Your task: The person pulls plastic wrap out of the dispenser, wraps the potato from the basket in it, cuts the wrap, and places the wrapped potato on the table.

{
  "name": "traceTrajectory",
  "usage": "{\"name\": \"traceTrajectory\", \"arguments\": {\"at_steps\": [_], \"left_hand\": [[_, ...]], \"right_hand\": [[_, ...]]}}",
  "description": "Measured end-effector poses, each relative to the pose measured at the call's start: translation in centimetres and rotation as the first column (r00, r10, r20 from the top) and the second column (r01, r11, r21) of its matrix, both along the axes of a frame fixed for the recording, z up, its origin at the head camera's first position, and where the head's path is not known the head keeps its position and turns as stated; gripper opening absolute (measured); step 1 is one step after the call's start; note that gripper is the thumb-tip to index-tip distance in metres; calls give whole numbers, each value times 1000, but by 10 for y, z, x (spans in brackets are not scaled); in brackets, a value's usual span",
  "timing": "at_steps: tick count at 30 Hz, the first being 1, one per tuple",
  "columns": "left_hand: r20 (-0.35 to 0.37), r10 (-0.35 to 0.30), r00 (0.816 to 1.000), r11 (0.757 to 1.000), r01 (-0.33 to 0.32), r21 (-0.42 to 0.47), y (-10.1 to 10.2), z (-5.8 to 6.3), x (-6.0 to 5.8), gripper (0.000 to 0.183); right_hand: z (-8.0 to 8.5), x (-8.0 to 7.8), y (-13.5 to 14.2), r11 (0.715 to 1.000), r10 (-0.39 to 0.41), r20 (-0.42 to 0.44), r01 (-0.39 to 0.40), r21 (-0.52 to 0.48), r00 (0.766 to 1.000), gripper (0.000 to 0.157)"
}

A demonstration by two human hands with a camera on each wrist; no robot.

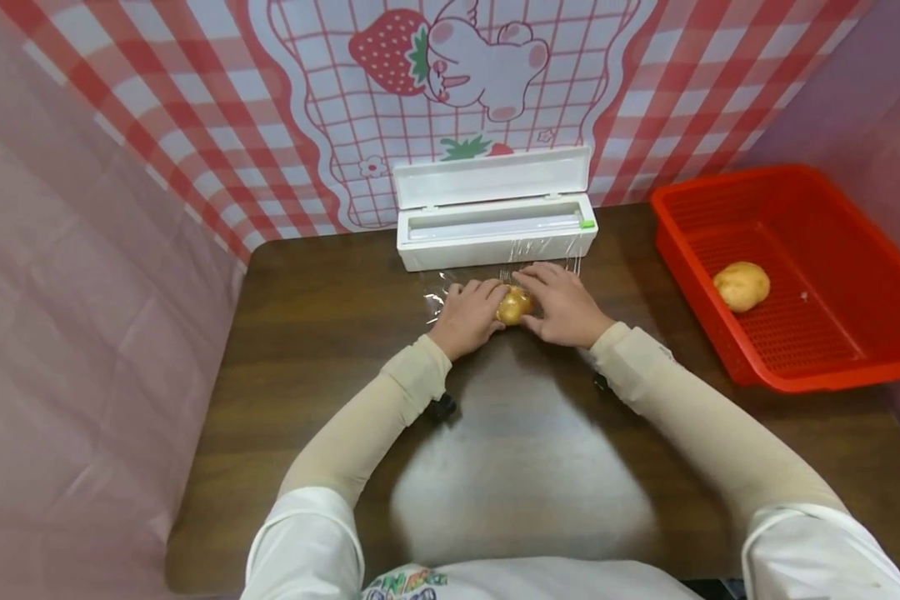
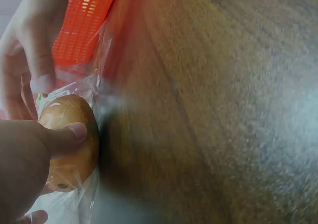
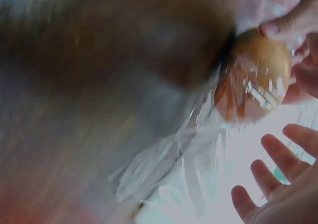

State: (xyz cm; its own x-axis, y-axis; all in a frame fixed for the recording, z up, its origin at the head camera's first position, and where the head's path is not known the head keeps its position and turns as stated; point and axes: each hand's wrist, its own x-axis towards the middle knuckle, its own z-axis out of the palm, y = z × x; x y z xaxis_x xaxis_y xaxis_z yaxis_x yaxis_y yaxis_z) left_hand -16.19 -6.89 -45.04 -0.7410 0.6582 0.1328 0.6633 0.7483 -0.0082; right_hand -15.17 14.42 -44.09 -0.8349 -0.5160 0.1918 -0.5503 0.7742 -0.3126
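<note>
The potato (image 1: 513,307) — probably firm, slippery under film (image 3: 154,162), best held round its sides — is gripped by the left hand (image 1: 471,317) near the far edge of the tabletop (image 1: 292,333), the right hand (image 1: 564,307) spread alongside.

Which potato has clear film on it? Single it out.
The potato between the hands: glinting clear film lies on it. The other potato, in the red basket, shows no film.

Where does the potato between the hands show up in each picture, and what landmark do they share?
Head: potato just right of centre, between left hand and right hand.
Left wrist: potato at lower left, left hand on it.
Right wrist: potato at upper right.
Shared landmark: clear plastic film on the potato.
</note>
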Motion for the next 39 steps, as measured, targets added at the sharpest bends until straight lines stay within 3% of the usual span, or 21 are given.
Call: {"name": "traceTrajectory", "arguments": {"at_steps": [5,11,17,25,30,39], "left_hand": [[35,9,999,1000,-9,0,-1,-1,-4,66],[66,2,998,1000,-1,-6,1,-3,-6,69],[103,12,995,999,-9,-33,3,1,-6,84],[31,-1,1000,998,3,-63,6,2,-8,68],[38,7,999,998,-5,-67,7,1,-10,66],[2,14,1000,994,-14,-107,8,5,-20,70]], "right_hand": [[-6,1,-8,996,23,-30,-20,87,999,81],[-6,-5,-9,996,-15,7,14,83,1000,77],[-4,-14,-6,997,-44,68,40,65,997,75],[-6,-22,-3,999,-39,159,39,1,987,82],[-6,-26,-2,998,-60,201,62,-4,978,83],[-1,-39,-1,999,-50,174,48,11,983,73]]}}
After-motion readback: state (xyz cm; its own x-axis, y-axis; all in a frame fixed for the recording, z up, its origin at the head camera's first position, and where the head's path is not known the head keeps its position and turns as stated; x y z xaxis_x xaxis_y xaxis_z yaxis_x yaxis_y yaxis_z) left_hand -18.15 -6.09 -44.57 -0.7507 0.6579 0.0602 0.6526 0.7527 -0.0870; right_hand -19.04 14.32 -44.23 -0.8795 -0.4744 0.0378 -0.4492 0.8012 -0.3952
